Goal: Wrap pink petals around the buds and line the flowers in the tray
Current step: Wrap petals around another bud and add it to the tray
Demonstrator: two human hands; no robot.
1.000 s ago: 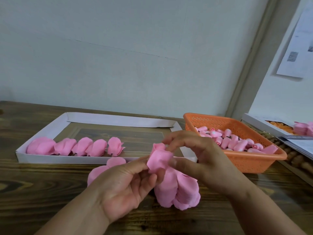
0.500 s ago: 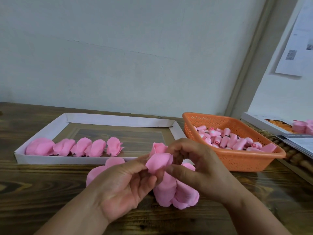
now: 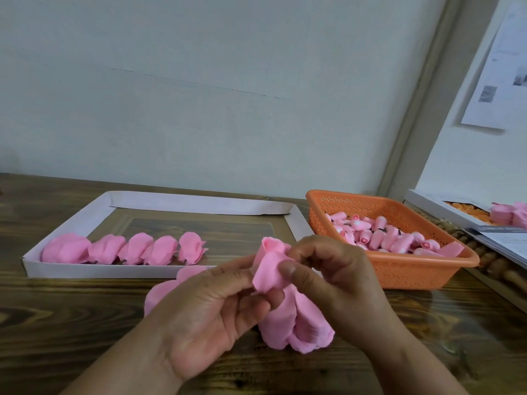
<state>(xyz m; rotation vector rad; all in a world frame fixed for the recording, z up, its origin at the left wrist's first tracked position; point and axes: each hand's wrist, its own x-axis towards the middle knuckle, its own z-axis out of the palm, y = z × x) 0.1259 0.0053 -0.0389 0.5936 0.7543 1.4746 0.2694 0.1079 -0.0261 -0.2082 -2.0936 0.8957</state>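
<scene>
Above a wooden table (image 3: 57, 323), the left hand (image 3: 211, 312) and right hand (image 3: 330, 275) both have a pinching grip on a pink petal (image 3: 269, 270) wrapped around a bud (image 3: 269, 243). Five finished flowers (image 3: 125, 249) line the white tray (image 3: 94, 270); an orange basket (image 3: 405, 273) holds buds.

5 flowers (image 3: 125, 249) in 1 tray (image 3: 94, 271) — perhaps 30 buds (image 3: 382, 238) — 1 basket (image 3: 405, 273).

I see open floor in the tray (image 3: 71, 223) to the right of the five flowers (image 3: 128, 249), toward frame centre. Its near wall stands between the hands (image 3: 256, 295) and that space. The basket (image 3: 399, 269) blocks the right, and loose petals (image 3: 296, 326) lie on the counter (image 3: 57, 323) beneath the hands.
</scene>
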